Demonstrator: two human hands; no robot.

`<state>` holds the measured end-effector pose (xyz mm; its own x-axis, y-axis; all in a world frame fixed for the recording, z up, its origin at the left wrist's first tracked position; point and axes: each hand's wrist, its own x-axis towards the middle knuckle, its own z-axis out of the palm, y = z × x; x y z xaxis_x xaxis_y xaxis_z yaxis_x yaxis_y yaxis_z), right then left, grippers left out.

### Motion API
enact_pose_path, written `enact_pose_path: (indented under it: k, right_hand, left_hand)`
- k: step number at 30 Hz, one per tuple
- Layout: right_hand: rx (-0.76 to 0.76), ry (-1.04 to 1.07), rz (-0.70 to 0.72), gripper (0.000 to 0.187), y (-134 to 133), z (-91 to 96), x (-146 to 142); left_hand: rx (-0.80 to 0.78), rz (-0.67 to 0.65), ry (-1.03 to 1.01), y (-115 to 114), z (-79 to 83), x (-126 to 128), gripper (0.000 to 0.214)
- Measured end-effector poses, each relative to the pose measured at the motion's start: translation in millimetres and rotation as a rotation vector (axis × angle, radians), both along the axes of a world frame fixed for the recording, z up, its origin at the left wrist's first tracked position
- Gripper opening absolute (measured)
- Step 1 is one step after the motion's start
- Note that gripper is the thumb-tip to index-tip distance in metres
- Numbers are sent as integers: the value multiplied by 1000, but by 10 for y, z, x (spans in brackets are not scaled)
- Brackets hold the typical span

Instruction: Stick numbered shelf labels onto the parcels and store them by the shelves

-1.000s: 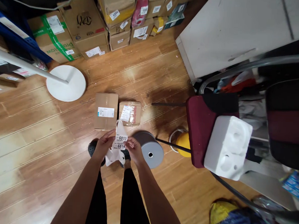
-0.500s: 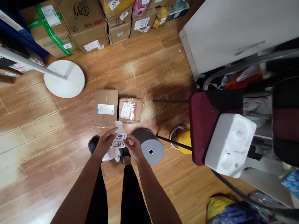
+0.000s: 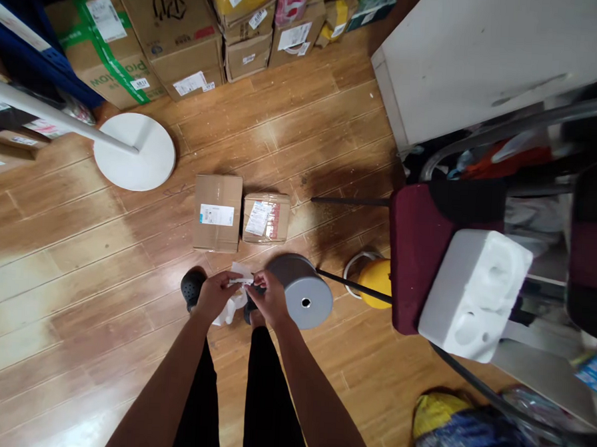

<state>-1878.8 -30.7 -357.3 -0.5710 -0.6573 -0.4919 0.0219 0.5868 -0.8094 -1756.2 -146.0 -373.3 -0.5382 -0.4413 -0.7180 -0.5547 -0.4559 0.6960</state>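
Note:
Between my hands is a strip of white number labels, bent so its printing cannot be read. My left hand pinches its left side. The fingertips of my right hand are closed on its right side. More white paper hangs below, above my dark clogs. Just beyond my hands, two taped cardboard boxes lie side by side on the floor: a larger box with a white label, and a smaller box with a shipping label and red print.
A grey round stool stands right of my feet. Further right are a yellow object and a maroon chair carrying white foam packaging. A white stand base is at left. Labelled cartons line the back.
The label strip lay flat with 6013 and 6014 readable; now it is bent between my fingers. My left index finger has curled in. The view has shifted slightly.

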Motion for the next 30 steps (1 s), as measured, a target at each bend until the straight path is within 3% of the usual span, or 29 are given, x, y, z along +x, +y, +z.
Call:
enact_pose_path:
  k: [2,4,8,11,12,14,17,22,30]
  right_hand:
    - [-47,136,156,25,29,-36,17]
    - [-97,137,269,33,56,-87,52]
    - [-125,147,303,37,88,-178,144]
    - [-163,148,320,17,66,-187,181]
    - [-164,112,310,8,49,-184,185]
    - [-129,-8,225,12,9,-187,186]
    - [-35,-168,6,15,-52,-230,185]
    - [-1,-287,-207,25,-163,-325,182]
    - [-21,-250,-269,23,-306,-296,103]
  left_hand:
    - [-36,-22,-27,73,-23,106,30]
    - [-74,-42,-52,133,-33,208,25]
    - [-149,-107,-123,164,-32,353,21]
    - [-99,-118,-147,108,-31,379,26]
    - [-33,-78,-127,79,-31,372,31]
    - [145,44,-67,17,-28,338,44]
    - [324,177,-31,-62,-10,265,50]
    - [367,232,-54,-98,7,166,56]
    - [347,271,-29,-68,-119,125,55]
